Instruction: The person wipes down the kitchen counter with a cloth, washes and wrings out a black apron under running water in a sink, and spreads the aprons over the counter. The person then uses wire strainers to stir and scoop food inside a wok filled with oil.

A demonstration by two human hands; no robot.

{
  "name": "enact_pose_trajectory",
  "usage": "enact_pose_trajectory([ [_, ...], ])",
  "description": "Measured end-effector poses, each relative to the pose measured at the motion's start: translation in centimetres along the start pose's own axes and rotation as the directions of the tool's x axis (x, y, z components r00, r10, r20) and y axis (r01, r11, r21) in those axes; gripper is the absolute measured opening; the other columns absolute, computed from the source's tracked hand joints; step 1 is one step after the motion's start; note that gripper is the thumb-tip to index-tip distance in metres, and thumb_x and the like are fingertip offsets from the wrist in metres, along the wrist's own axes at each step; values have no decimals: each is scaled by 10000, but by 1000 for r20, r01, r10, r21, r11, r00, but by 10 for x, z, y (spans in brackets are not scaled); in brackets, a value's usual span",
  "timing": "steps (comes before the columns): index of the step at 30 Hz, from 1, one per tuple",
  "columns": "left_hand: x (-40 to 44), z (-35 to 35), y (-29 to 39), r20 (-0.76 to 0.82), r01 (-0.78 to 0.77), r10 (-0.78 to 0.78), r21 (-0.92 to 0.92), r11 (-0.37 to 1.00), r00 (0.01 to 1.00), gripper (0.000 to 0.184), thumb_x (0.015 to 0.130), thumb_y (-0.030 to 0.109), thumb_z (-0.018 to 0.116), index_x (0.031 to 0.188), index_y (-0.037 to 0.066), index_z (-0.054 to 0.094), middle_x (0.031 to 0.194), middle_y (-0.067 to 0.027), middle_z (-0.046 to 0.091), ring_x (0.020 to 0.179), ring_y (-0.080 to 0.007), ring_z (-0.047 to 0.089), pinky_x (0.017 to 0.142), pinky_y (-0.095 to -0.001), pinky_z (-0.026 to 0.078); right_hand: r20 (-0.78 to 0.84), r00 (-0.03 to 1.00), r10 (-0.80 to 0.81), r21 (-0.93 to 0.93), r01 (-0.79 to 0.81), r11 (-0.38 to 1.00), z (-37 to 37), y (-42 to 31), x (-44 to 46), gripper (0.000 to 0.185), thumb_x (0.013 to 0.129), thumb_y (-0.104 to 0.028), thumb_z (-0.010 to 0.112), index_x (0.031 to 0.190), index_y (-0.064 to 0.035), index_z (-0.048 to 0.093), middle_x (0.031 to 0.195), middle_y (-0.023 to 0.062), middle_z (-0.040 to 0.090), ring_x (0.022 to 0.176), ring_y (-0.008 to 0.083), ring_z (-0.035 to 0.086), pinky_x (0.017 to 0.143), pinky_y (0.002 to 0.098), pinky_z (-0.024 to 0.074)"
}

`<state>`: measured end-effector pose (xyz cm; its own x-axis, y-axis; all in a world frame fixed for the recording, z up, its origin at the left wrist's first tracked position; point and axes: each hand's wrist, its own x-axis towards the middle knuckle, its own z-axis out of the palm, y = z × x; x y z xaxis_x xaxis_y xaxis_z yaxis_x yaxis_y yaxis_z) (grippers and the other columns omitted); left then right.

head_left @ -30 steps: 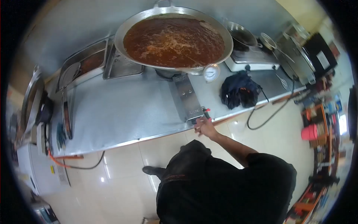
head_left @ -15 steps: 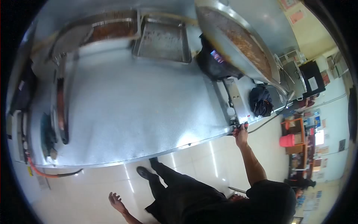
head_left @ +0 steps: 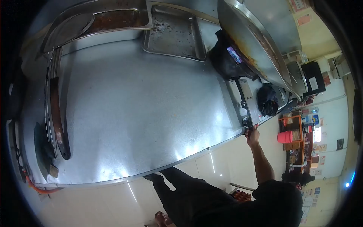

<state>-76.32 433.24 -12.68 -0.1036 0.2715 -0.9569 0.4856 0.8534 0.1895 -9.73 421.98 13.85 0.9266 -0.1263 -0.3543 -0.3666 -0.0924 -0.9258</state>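
At the front right edge of the steel table, my right hand (head_left: 252, 135) is closed on the control knob at the front end of a gas burner (head_left: 247, 100); the fingers cover most of the knob. Tilted over that burner, on a dark round stand (head_left: 227, 58), sits a large wok (head_left: 249, 45) with brown residue along its wall. A crumpled black cloth or bag (head_left: 267, 100) lies just right of my right hand's burner. My left hand (head_left: 160, 218) hangs low by my legs, near the bottom of the view, holding nothing I can see; its fingers are unclear.
At the back stand a deep steel pan (head_left: 117, 20) with reddish-brown liquid and a shallow steel tray (head_left: 174, 47). A wooden-handled strainer (head_left: 56, 113) reaches toward the front left, beside a green scouring pad (head_left: 41, 151). An orange hose (head_left: 38, 189) hangs at the left corner.
My view has shifted closer to the table. My left hand has moved right and down toward my legs. My right hand stays at the burner's front end.
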Motion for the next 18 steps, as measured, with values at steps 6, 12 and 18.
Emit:
enact_pose_trajectory([
  [6, 27, -8, 56, -51, -121, 117, -84, 989, 992, 240, 881, 201, 517, 1090, 86, 540, 855, -108, 626, 622, -217, 608, 431, -323, 436, -40, 997, 71, 56, -69, 996, 7, -7, -6, 356, 985, -379, 322, 823, -110, 490, 610, 11, 479, 476, 122, 440, 409, 243, 315],
  [12, 33, -2, 45, -38, -139, 137, -28, 990, 990, 213, 875, 178, 527, 1063, 82, 553, 835, -116, 632, 573, -216, 609, 393, -293, 438, 34, 996, 78, 21, -78, 997, 0, -6, 0, 336, 987, -380, 307, 832, -131, 472, 607, -8, 449, 479, 109, 424, 408, 231, 304],
  [18, 22, -4, 28, -27, -107, 107, 28, 994, 994, 225, 821, 115, 548, 1005, -6, 595, 782, -126, 642, 589, -206, 630, 445, -300, 504, 19, 992, 128, 12, -128, 992, 0, -10, -3, 356, 982, -378, 308, 783, -139, 481, 600, -17, 451, 478, 100, 425, 397, 217, 314],
])
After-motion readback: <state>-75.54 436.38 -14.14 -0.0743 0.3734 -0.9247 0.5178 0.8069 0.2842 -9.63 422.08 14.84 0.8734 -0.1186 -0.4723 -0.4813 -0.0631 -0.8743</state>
